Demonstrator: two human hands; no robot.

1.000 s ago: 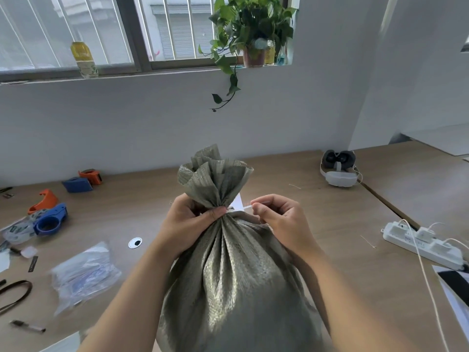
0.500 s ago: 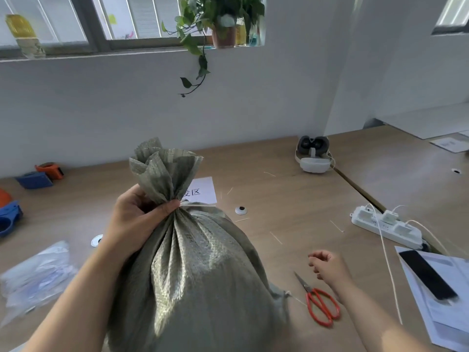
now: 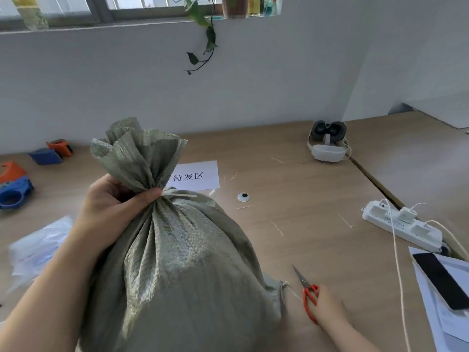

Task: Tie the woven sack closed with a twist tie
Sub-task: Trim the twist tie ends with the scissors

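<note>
A grey-green woven sack (image 3: 177, 270) stands full on the wooden table (image 3: 291, 232), its mouth gathered into a ruffled neck. My left hand (image 3: 114, 207) is clenched around that neck from the left. A pale twist tie (image 3: 181, 194) circles the neck just right of my fingers, one end sticking out to the right. My right hand (image 3: 327, 304) lies low on the table to the sack's right, its fingers on the red handles of a pair of scissors (image 3: 308, 292) whose blades point away from me.
A paper label with printed characters (image 3: 195, 175) lies behind the sack. A white power strip (image 3: 401, 226) with cables, a phone (image 3: 442, 280) on papers, a headset (image 3: 327, 141), tape dispensers (image 3: 14, 186) at left, a plastic bag (image 3: 38, 247) and cut tie scraps are around.
My right hand left the tie at the sack's neck, dropped to the table on the right and reached the red scissors. My left hand kept hold of the neck.
</note>
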